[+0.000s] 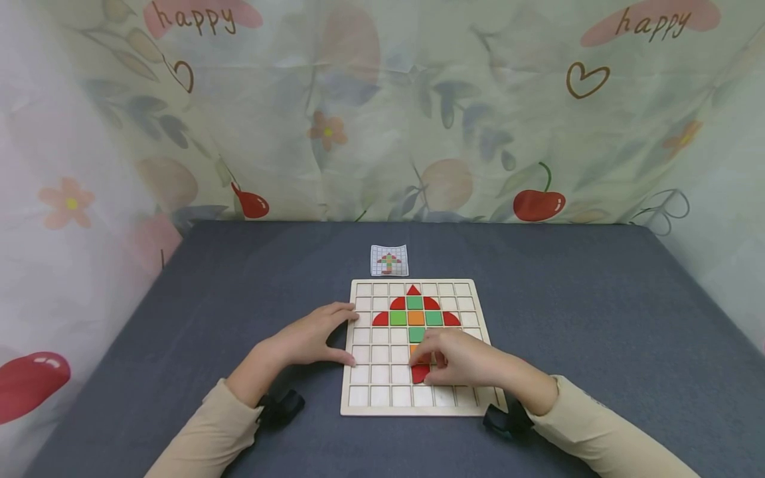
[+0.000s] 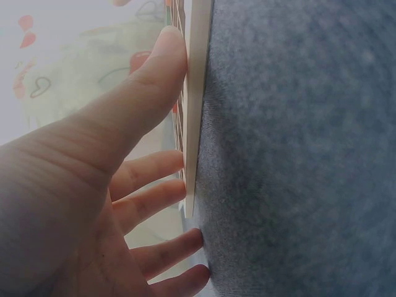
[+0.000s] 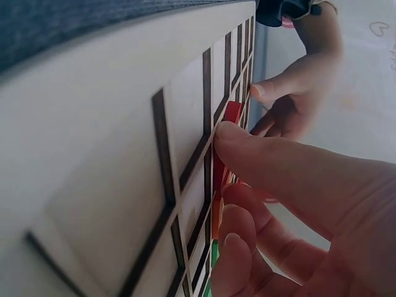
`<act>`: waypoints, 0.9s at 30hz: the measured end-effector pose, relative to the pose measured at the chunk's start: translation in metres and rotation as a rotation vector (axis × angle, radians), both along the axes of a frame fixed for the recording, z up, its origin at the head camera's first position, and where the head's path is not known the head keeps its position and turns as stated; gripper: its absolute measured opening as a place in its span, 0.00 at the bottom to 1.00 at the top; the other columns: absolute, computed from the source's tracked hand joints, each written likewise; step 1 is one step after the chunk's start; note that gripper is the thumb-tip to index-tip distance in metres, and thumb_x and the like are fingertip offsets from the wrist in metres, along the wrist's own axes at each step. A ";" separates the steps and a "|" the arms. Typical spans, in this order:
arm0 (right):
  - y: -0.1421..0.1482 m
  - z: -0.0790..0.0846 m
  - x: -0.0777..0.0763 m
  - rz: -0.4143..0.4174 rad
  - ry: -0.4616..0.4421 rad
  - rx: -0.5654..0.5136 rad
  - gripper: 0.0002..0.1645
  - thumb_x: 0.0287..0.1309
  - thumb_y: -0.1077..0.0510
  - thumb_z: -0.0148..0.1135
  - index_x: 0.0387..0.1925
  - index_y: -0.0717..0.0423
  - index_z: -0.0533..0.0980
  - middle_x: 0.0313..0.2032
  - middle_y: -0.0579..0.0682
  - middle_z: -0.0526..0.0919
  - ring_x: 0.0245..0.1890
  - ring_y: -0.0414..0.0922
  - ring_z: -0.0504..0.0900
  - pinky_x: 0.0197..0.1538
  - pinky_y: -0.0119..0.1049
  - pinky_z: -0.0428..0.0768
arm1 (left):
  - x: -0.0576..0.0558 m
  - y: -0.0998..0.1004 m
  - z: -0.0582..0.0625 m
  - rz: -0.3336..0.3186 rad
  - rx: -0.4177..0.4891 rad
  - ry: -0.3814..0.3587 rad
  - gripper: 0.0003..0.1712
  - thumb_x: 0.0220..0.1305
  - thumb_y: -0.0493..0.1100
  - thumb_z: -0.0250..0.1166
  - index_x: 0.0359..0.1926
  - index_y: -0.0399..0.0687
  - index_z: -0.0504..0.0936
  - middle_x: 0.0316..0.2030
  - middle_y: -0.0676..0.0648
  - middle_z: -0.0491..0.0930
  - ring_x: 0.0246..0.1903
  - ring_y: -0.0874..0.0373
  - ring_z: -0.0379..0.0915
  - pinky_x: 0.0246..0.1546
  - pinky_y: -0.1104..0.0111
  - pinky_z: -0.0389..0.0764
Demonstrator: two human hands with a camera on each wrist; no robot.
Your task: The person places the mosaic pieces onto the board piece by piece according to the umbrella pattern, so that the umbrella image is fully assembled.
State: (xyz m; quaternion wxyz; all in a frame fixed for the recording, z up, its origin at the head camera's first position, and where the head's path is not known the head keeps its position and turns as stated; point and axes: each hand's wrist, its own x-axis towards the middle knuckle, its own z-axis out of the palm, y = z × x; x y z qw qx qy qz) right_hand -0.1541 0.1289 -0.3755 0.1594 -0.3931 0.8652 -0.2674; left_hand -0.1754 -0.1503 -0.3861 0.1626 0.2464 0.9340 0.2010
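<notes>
A pale wooden grid board lies on the table. My right hand bends over its lower middle, thumb and fingers pinching a red piece at a square; the fingers partly cover its outline. In the right wrist view the thumb presses on this red piece. Above it runs a column of an orange piece, a green piece and another orange piece, with red and green pieces at both sides and a red triangle on top. My left hand touches the board's left edge with spread fingers.
A small card with a printed grid picture of coloured shapes lies behind the board. The dark grey tabletop surrounds both. A patterned curtain hangs behind the table.
</notes>
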 end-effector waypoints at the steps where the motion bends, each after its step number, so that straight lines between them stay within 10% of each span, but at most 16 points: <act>1: 0.000 0.000 0.000 -0.001 0.002 0.000 0.13 0.48 0.63 0.67 0.38 0.50 0.83 0.31 0.44 0.79 0.26 0.34 0.70 0.31 0.24 0.71 | 0.000 0.000 0.000 0.000 -0.001 -0.001 0.46 0.48 0.61 0.70 0.65 0.45 0.66 0.68 0.43 0.59 0.68 0.47 0.56 0.66 0.53 0.62; 27: 0.035 0.012 -0.009 -0.138 0.008 -0.022 0.12 0.50 0.62 0.67 0.39 0.53 0.81 0.29 0.43 0.78 0.25 0.32 0.70 0.29 0.25 0.73 | 0.000 0.000 0.001 0.000 -0.003 0.001 0.46 0.48 0.61 0.70 0.64 0.46 0.67 0.68 0.43 0.59 0.68 0.47 0.55 0.66 0.52 0.61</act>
